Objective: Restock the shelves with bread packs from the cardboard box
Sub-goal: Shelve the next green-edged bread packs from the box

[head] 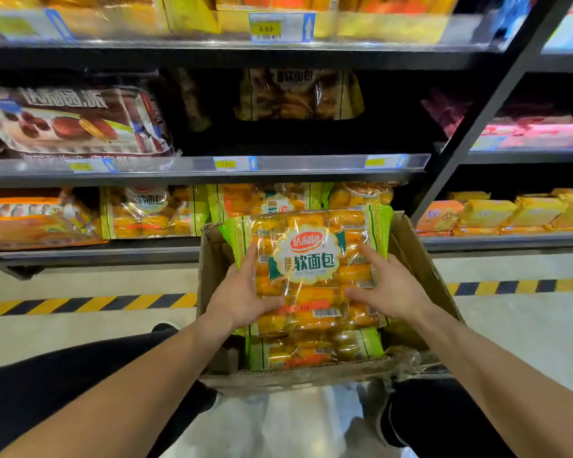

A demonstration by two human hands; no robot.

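**Step: lift one bread pack clear of the box**

Matching packs [153, 209] sit on the shelf beyond and left of the left grip [242, 292]. The left grip pinches the bread pack [311, 266] at its left edge; the right grip [387, 285] pinches the right edge. The pack is held between the grips, over the cardboard box [411, 246]. Squeeze lightly and evenly, since the rolls would likely crush. Keep it level.
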